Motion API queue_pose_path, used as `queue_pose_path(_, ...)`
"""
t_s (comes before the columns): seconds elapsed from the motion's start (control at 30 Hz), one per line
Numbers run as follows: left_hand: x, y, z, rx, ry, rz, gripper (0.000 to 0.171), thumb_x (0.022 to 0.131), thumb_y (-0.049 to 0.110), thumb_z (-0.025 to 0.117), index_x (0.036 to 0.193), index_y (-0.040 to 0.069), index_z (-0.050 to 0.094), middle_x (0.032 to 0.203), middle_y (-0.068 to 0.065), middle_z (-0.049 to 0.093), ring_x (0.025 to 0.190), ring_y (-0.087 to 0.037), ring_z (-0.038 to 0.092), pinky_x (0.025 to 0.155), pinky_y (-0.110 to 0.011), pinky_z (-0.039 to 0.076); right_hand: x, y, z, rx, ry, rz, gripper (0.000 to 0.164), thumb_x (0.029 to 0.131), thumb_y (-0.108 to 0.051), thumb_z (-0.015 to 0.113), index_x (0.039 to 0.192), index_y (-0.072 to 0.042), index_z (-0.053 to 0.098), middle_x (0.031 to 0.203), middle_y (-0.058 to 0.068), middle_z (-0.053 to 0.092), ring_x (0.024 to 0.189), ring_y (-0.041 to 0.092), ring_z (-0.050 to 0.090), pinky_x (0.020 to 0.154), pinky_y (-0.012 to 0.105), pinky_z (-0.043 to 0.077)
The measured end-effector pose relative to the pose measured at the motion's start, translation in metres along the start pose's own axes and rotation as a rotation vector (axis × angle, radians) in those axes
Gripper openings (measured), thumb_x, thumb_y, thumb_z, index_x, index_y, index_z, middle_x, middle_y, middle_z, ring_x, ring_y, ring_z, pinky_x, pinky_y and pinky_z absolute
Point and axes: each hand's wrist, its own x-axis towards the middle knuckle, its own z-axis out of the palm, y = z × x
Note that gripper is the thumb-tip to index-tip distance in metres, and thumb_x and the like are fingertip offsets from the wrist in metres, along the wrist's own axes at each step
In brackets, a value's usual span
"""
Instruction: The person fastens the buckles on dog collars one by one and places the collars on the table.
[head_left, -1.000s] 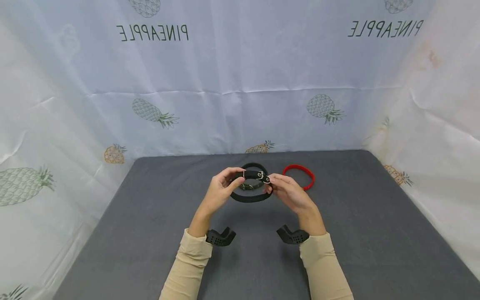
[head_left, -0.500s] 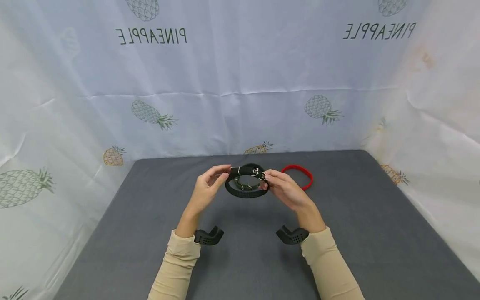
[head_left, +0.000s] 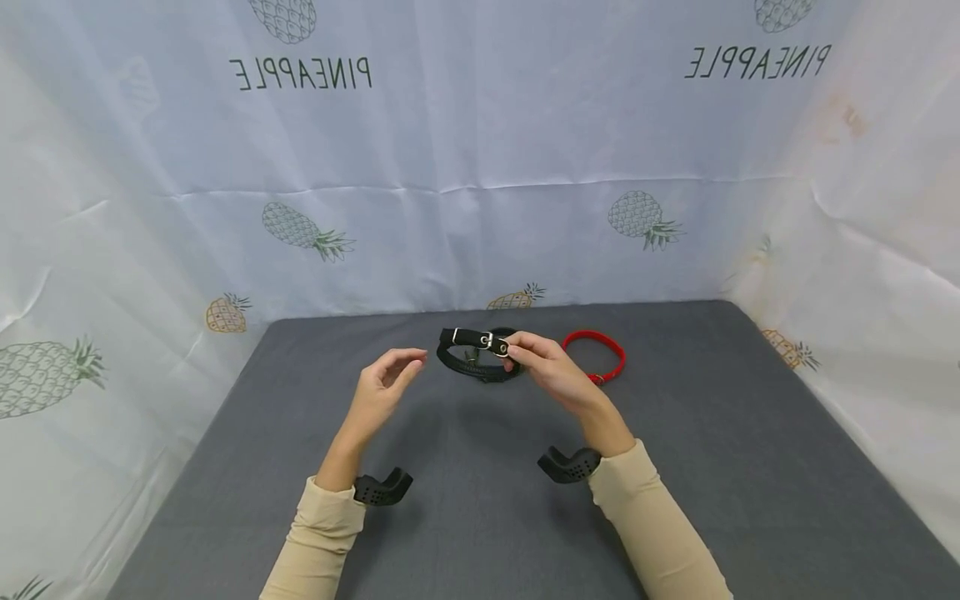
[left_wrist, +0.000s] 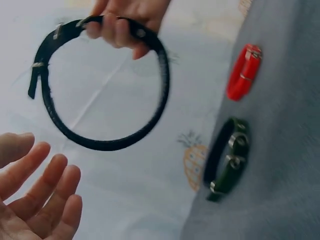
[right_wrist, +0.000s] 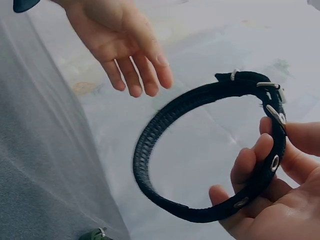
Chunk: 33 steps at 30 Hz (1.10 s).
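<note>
A black buckled collar (head_left: 467, 337), closed into a loop with metal eyelets, is held up above the table. My right hand (head_left: 553, 367) pinches it beside the buckle, thumb on one face and fingers behind, as the right wrist view shows. To the left, my left hand (head_left: 381, 390) hovers apart from the collar, its fingers loosely bent and holding nothing. In the left wrist view the dark green collar (left_wrist: 231, 160) lies on the table; the head view shows it mostly covered by the black one. Right of it lies a red collar (head_left: 617, 354).
The grey table (head_left: 480, 517) is bounded at the back and sides by a white curtain (head_left: 465, 242) with pineapple prints. Each wrist bears a black camera mount (head_left: 384, 487) that juts inward over the table.
My left hand has let go of the black collar and moved left, toward me. My right hand has carried the collar a little to the left.
</note>
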Motion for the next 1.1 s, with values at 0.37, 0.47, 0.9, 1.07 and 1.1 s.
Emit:
queue_pose_path(0.37,-0.02,-0.022,-0.009,0.187,-0.107,-0.051,0.024,0.1,0.018,0.053,0.116,0.006,0.066,0.109,-0.018,0.07,0.09,-0.004,0.065,0.081,-0.031,0.055,0.028,0.015,0.025,-0.219,-0.003,-0.047,0.022,0.1,-0.005,0.046,0.107,0.014,0.057,0.094,0.015,0.057,0.081,0.004,0.052,0.075,0.023,0.045)
queue_pose_path(0.47,-0.027,-0.026,-0.011,0.192,-0.154,-0.078,0.026,0.1,0.019,0.053,0.117,0.004,0.065,0.11,-0.021,0.069,0.09,-0.006,0.066,0.079,-0.03,0.056,0.035,0.023,0.032,-0.258,-0.009,-0.073,0.02,0.099,-0.002,0.047,0.106,0.013,0.058,0.094,0.026,0.055,0.077,0.003,0.048,0.071,0.023,0.043)
queue_pose_path(0.9,-0.043,-0.034,-0.012,0.201,-0.257,-0.125,0.03,0.099,0.019,0.054,0.119,-0.002,0.062,0.113,-0.023,0.068,0.096,-0.03,0.068,0.079,-0.034,0.057,0.056,0.053,0.047,-0.456,0.023,-0.174,0.021,0.098,-0.004,0.052,0.111,0.008,0.063,0.101,0.027,0.063,0.082,0.007,0.056,0.074,0.021,0.047)
queue_pose_path(1.07,-0.044,-0.035,-0.013,0.202,-0.257,-0.141,0.031,0.1,0.021,0.053,0.118,-0.002,0.063,0.111,-0.022,0.068,0.095,-0.029,0.069,0.078,-0.034,0.057,0.065,0.061,0.054,-0.583,0.05,-0.169,0.021,0.097,-0.009,0.055,0.112,0.002,0.066,0.107,0.018,0.066,0.091,0.026,0.063,0.081,0.025,0.05)
queue_pose_path(1.1,-0.045,-0.035,-0.014,0.202,-0.257,-0.144,0.031,0.1,0.021,0.053,0.118,-0.002,0.063,0.111,-0.022,0.069,0.095,-0.03,0.069,0.078,-0.034,0.057,0.066,0.063,0.055,-0.598,0.051,-0.167,0.021,0.098,-0.01,0.055,0.112,0.001,0.066,0.109,0.017,0.066,0.094,0.027,0.064,0.083,0.027,0.052)
